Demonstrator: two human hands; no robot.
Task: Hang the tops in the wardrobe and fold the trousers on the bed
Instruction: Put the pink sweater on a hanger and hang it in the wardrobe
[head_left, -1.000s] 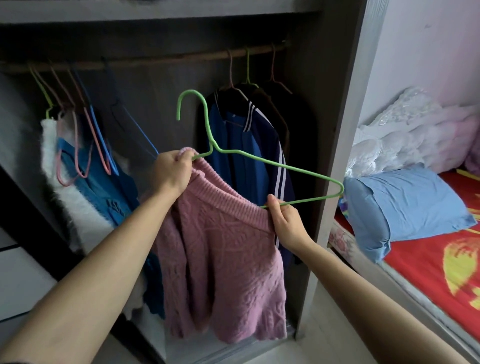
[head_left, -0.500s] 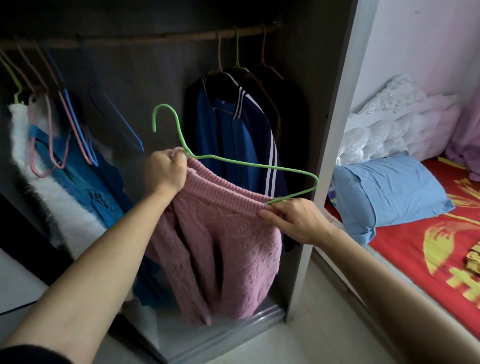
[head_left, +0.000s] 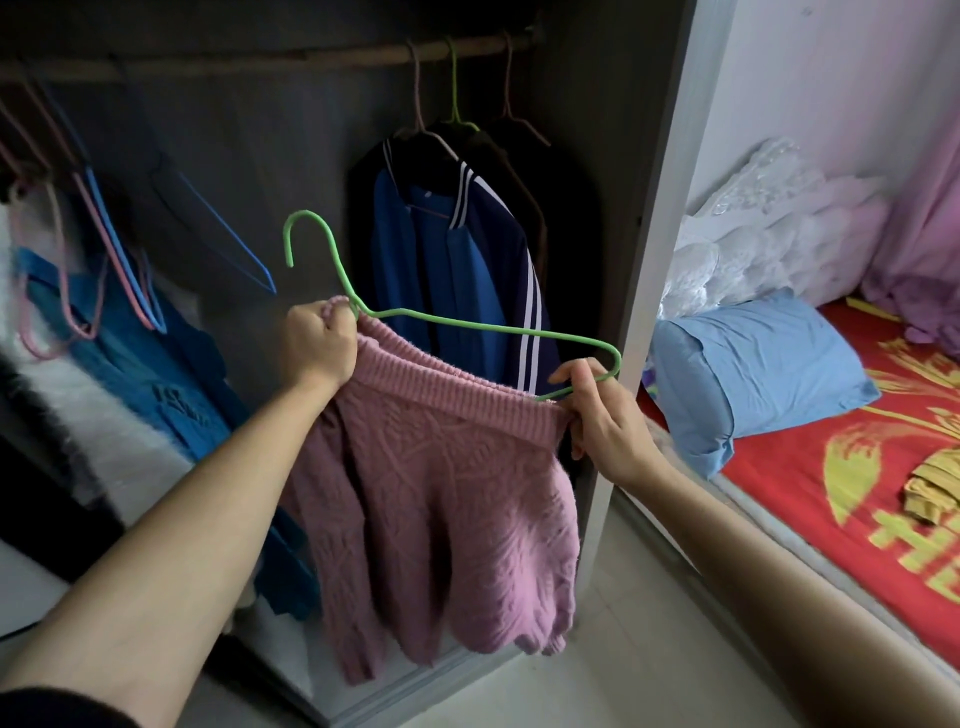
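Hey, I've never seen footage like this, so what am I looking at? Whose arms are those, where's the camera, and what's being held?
There is no machine here. The arms belong to a person, and the single camera is worn on their head, looking forward and down, so you see roughly what they see. They stand at an open wardrobe. The left hand grips the neck of a green hanger together with the collar of a pink sweater. The right hand pinches the hanger's far end and the collar there. The hanger is not yet on the rail, where a blue jacket hangs. To the right is a bed with a blue pillow.
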